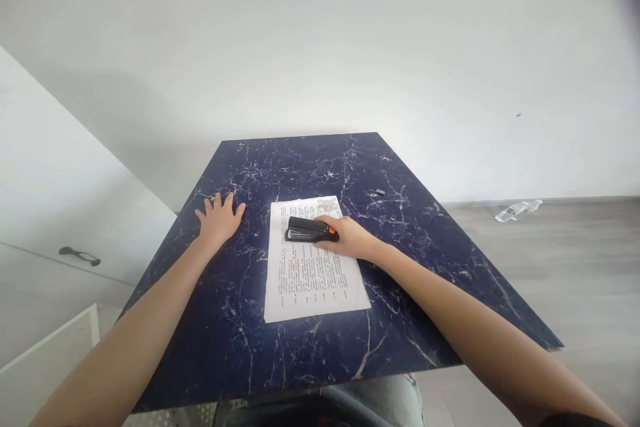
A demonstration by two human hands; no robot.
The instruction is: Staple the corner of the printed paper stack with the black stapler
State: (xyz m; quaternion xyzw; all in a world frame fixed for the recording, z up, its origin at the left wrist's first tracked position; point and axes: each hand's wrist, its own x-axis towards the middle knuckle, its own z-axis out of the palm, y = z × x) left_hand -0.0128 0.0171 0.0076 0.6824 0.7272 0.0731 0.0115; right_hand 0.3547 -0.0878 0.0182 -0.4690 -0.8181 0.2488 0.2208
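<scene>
A black stapler with an orange part at its rear lies over the printed sheets of paper, its front pointing left. My right hand is closed around the stapler's rear end, thumb on the near side and fingers on the far side. To the left of the paper, my left hand rests flat on the dark blue marbled table with its fingers spread. Nothing is in that hand. The paper carries dense printed text and a grey pattern at its far right corner.
A small dark green object lies on the table beyond the paper, to the right. Behind the table stands a white wall. A white cabinet with a dark handle is at the left. Clear plastic lies on the floor at right.
</scene>
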